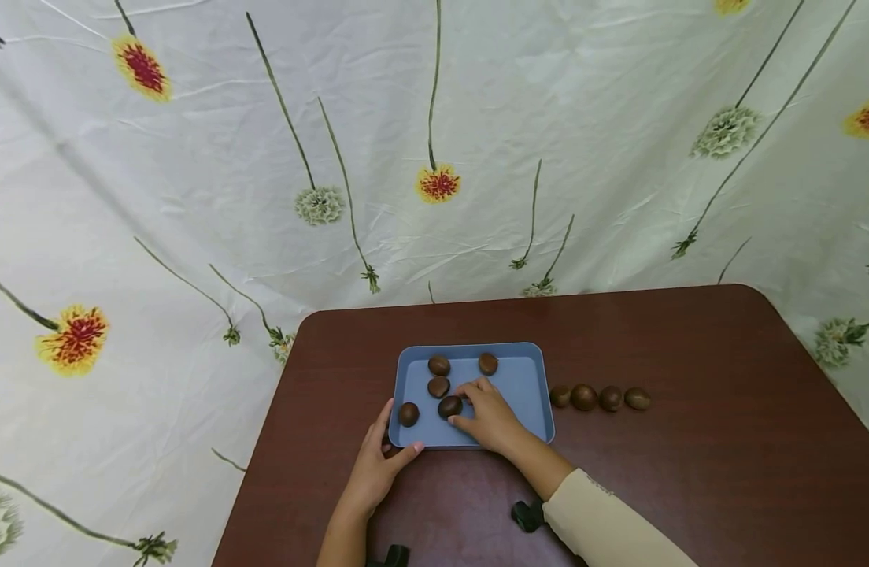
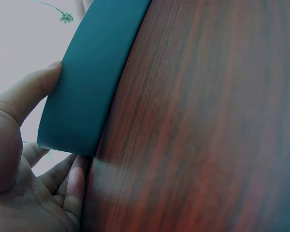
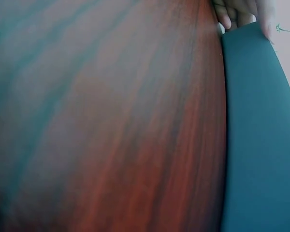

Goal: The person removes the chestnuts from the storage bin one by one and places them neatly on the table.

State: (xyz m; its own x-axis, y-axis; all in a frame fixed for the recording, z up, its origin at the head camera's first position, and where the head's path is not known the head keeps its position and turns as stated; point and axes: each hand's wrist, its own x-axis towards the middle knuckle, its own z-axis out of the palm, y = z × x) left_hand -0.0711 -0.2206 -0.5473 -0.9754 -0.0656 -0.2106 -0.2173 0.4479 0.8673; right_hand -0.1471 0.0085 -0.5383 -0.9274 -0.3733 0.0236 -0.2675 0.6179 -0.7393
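A shallow blue tray [image 1: 514,398] lies on the table, its front wall [image 2: 89,82] filling part of the left wrist view. My left hand [image 1: 375,465] holds the tray's near left corner, thumb [image 2: 41,84] against the front wall and fingers around the corner. Over the tray, my right hand [image 1: 493,417] pinches a dark brown, round, nut-like piece [image 1: 449,406] between thumb and fingers. Near it on the tray lie similar brown pieces: one just behind [image 1: 438,387], another at the back [image 1: 438,365], one at back right [image 1: 487,364], and one at front left [image 1: 408,414].
Right of the tray, several more brown pieces [image 1: 584,397] form a row on the dark reddish-brown table [image 1: 689,472]. A white flowered cloth [image 1: 604,118] hangs behind the table. Dark wrist-worn devices [image 1: 528,516] show near both forearms.
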